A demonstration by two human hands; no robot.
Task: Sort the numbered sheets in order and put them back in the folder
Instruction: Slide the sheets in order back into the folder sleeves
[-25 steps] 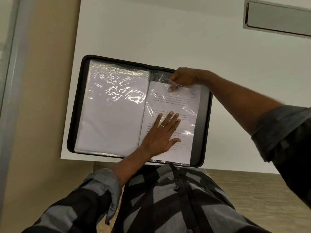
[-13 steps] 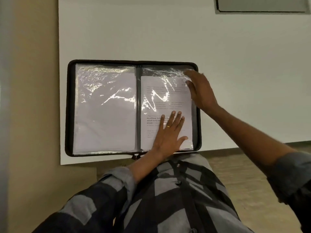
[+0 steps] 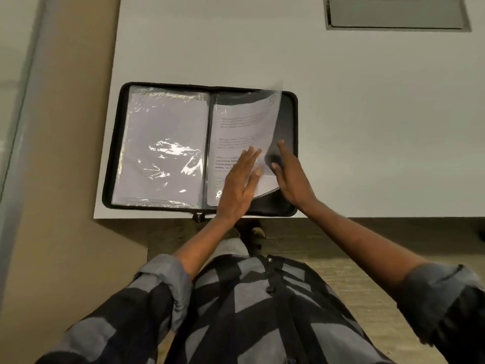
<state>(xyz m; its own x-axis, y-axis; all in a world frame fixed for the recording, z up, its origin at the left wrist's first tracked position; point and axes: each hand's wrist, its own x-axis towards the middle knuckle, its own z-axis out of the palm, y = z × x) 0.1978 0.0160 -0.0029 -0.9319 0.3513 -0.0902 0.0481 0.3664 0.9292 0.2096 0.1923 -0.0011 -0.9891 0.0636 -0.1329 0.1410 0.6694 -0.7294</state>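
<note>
Fingers [image 3: 252, 156] straight, left hand [image 3: 237, 187] and right hand [image 3: 292, 181] touch raised sleeve [image 3: 244, 122].

Print on the lifted sheet [image 3: 244, 122] is too blurred to read.

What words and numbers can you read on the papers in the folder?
Printed lines on the white paper sheet in the clear plastic sleeve, right side: too blurred to read.
Faint mark at that sheet's top right corner: unreadable.
On the white sheets at the left of the black zip folder: no text shows.
</note>
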